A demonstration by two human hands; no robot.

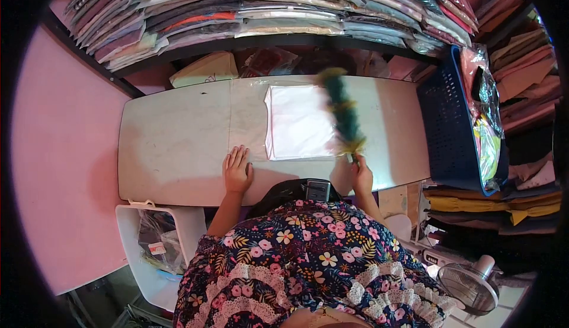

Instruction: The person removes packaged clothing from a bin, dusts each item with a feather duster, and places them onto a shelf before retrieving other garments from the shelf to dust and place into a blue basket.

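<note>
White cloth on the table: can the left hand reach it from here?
Probably yes: the left hand rests flat on the table close to the cloth, with nothing standing between them. The duster in the right hand is at the cloth's other side.

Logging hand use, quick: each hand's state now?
Left hand: open, resting on the table, holding nothing.
Right hand: closed, holding the green duster.

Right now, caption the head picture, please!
Right hand holds blurred green duster by white cloth; left hand rests on table.
</note>
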